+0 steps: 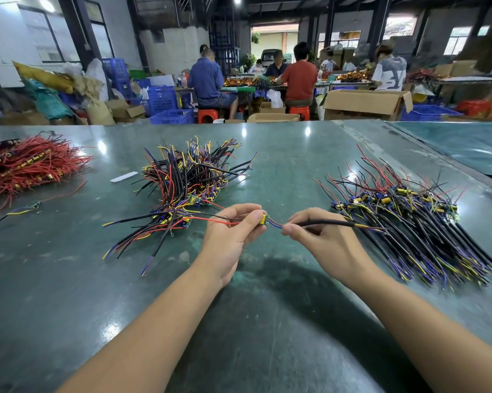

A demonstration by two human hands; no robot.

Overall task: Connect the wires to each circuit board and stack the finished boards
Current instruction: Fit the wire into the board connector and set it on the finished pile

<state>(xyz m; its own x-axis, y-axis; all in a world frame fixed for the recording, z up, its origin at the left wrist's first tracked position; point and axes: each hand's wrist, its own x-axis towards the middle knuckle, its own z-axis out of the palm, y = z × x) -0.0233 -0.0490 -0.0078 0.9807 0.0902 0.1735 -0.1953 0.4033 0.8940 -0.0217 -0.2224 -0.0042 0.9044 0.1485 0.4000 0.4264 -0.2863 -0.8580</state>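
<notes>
— Where are we?

— My left hand (pixel 233 225) pinches one board (pixel 263 220) above the table (pixel 267 321); my right hand (pixel 318 234) pinches its sleeved cable (pixel 324 222) just beside it.

— Seated yet?

— I can't tell; fingers hide the joint.

— And the rest?

— The neat right pile (pixel 409 222) looks finished, I'd judge. The tangled middle heap (pixel 188 182) looks still to do, roughly half.
</notes>
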